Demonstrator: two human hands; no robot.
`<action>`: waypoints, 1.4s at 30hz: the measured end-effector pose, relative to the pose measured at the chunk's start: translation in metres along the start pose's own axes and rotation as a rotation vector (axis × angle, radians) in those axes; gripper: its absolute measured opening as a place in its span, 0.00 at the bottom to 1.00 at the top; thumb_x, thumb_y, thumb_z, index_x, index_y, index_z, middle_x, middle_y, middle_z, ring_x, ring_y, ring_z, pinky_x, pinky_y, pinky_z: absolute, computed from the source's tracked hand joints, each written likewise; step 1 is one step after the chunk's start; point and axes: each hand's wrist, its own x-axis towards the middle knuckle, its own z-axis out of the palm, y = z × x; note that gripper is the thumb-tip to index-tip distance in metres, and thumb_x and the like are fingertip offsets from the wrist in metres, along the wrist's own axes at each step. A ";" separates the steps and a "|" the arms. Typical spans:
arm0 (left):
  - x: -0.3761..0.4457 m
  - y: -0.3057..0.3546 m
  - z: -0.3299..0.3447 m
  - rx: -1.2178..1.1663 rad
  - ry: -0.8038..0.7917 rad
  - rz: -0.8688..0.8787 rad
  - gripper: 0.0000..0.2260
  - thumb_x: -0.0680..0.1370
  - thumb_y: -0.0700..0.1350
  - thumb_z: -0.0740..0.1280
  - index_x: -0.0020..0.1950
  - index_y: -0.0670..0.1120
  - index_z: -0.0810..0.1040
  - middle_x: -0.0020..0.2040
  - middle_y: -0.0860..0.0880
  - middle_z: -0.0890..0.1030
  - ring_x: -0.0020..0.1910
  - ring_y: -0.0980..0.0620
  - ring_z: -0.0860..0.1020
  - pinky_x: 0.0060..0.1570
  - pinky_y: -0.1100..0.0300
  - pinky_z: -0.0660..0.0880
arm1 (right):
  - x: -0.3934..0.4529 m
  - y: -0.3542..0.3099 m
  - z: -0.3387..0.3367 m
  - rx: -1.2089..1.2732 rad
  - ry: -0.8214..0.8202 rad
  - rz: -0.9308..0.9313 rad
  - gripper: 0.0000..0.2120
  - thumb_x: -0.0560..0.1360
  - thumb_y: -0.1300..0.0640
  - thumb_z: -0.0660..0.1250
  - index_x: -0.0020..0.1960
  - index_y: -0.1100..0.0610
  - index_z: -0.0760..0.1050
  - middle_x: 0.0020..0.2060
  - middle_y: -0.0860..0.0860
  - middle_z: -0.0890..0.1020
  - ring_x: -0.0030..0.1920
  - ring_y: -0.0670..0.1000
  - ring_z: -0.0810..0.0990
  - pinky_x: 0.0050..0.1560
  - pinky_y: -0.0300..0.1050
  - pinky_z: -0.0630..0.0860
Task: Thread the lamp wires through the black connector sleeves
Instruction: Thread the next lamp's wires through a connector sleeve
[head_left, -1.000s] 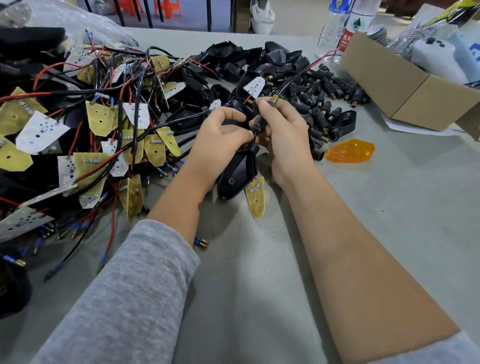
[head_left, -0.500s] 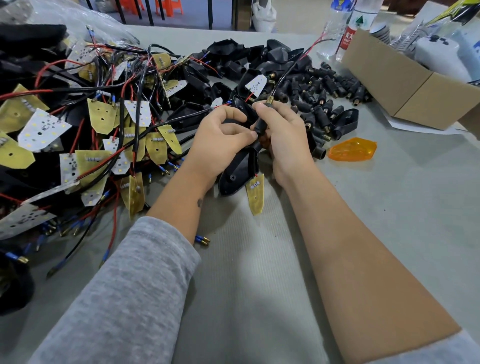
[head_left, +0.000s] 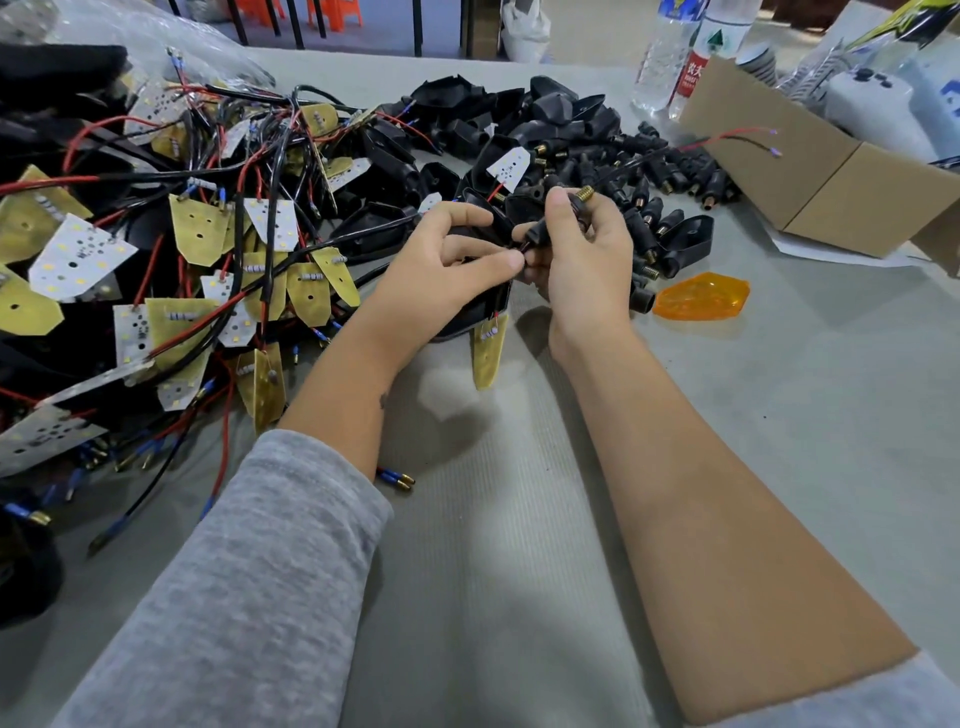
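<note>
Both hands meet above the grey worktop (head_left: 779, 415), just in front of the heap of loose black sleeves (head_left: 670, 176). The right hand (head_left: 587, 260) has its fingers curled round one black connector sleeve (head_left: 540, 234), whose brass threaded tip (head_left: 584, 194) pokes out above the knuckles. The left hand (head_left: 441, 260) pinches thumb against forefinger at the sleeve's lower end and also holds a black lamp housing (head_left: 478, 312), from which a yellow LED board (head_left: 488, 353) hangs. The red and black lamp wires (head_left: 727, 137) emerge past the brass tip and run over the heap toward the cardboard box (head_left: 831, 192). That box stands right of the heap; white items inside show only partly. An orange lens (head_left: 701, 296) lies on the worktop right of the hands. Left of the hands sprawls a tangle of wired LED boards (head_left: 208, 249).
</note>
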 end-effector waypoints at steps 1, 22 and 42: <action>-0.002 0.001 -0.002 0.039 -0.048 0.008 0.27 0.67 0.53 0.75 0.63 0.57 0.69 0.54 0.52 0.83 0.54 0.56 0.81 0.58 0.58 0.76 | 0.000 0.000 0.000 0.000 0.025 0.005 0.04 0.81 0.55 0.62 0.50 0.55 0.73 0.34 0.52 0.82 0.30 0.47 0.76 0.35 0.43 0.75; 0.001 -0.007 -0.014 0.105 -0.104 -0.014 0.30 0.78 0.30 0.63 0.78 0.49 0.62 0.67 0.43 0.77 0.66 0.51 0.75 0.63 0.59 0.73 | 0.009 0.004 0.000 0.021 0.041 0.097 0.16 0.80 0.59 0.62 0.66 0.64 0.72 0.39 0.50 0.80 0.34 0.45 0.76 0.45 0.48 0.80; 0.002 -0.001 0.003 0.179 0.414 0.163 0.15 0.85 0.46 0.52 0.54 0.46 0.79 0.50 0.57 0.79 0.51 0.67 0.75 0.54 0.72 0.70 | -0.009 -0.001 0.003 -0.224 -0.363 0.044 0.14 0.75 0.58 0.71 0.61 0.54 0.78 0.41 0.47 0.78 0.41 0.45 0.77 0.43 0.44 0.76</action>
